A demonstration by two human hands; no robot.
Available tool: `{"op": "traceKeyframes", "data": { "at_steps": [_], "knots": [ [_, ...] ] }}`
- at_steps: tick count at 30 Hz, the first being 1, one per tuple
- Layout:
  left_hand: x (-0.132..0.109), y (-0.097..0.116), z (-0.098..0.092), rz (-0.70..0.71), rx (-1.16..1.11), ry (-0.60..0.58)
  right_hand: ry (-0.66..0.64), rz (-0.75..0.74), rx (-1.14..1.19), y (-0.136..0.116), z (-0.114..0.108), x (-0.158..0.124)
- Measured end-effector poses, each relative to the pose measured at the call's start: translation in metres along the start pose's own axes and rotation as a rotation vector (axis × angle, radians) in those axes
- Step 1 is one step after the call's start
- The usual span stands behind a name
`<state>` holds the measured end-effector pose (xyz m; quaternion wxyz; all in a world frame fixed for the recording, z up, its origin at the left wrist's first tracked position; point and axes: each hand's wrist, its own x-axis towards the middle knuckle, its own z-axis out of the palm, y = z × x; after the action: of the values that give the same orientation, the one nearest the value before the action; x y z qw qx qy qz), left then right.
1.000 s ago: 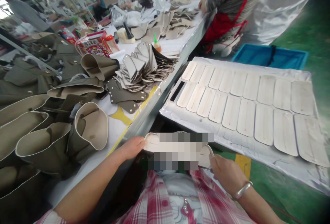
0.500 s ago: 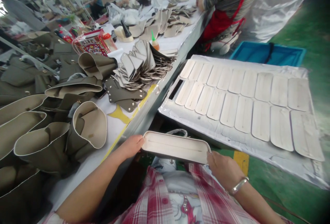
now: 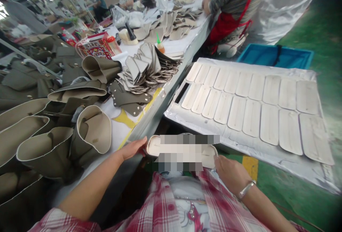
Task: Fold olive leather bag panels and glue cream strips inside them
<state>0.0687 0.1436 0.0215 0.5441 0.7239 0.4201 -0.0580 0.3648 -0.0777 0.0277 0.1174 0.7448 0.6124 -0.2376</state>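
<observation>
A long pale bag-base panel (image 3: 154, 147) with rounded corners and a raised rim is held level in front of my shirt; a blurred patch hides its middle. My right hand (image 3: 232, 173), wearing a silver bracelet, is closed on its right end. At the left end, my left hand (image 3: 133, 148) has its fingers stretched out and apart, right beside the rim; whether they touch it is hard to see. Similar pale panels (image 3: 236, 112) lie in two rows on the white-covered board (image 3: 197, 125) to the right.
On the left table (image 3: 114, 112) stand several olive bag bodies (image 3: 93, 128). Behind them are a pile of grey-white pieces (image 3: 146, 68), a red box (image 3: 97, 47) and a green-tipped bottle (image 3: 159, 45). A blue crate (image 3: 291, 56) and a person in a red apron (image 3: 224, 25) are beyond the board.
My left hand has drawn back slightly leftward from the panel's end, its fingers loosening. My right hand stays on the other end, and the panel has hardly moved.
</observation>
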Motion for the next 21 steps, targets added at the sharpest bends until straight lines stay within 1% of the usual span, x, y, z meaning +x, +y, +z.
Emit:
{"op": "traceKeyframes", "data": {
  "at_steps": [2, 4, 8, 10, 12, 14, 16, 18, 21],
  "knots": [
    [0.001, -0.009, 0.004, -0.029, -0.22, 0.003, 0.009, 0.001, 0.012, 0.0, 0.001, 0.001],
    [0.003, -0.017, 0.011, -0.031, -0.355, 0.036, -0.003, 0.022, 0.042, 0.0, -0.001, 0.001],
    [0.008, -0.025, 0.02, 0.003, -0.374, 0.079, -0.056, 0.108, 0.136, -0.001, -0.005, 0.001],
    [0.009, -0.023, 0.021, 0.011, -0.354, 0.08, -0.064, 0.149, 0.174, 0.0, -0.003, 0.002],
    [0.009, -0.017, 0.019, 0.011, -0.322, 0.074, -0.059, 0.156, 0.178, 0.0, -0.001, 0.003],
    [0.008, -0.008, 0.016, 0.011, -0.199, 0.079, -0.054, 0.145, 0.167, 0.0, 0.001, 0.004],
    [0.007, 0.0, 0.012, 0.012, -0.012, 0.095, -0.041, 0.127, 0.169, 0.0, 0.0, 0.006],
    [0.007, 0.006, 0.009, 0.001, 0.117, 0.095, -0.012, 0.133, 0.236, 0.0, -0.002, 0.007],
    [0.008, 0.009, 0.006, -0.007, 0.11, 0.04, 0.018, 0.18, 0.406, 0.002, -0.005, 0.007]
  ]
}}
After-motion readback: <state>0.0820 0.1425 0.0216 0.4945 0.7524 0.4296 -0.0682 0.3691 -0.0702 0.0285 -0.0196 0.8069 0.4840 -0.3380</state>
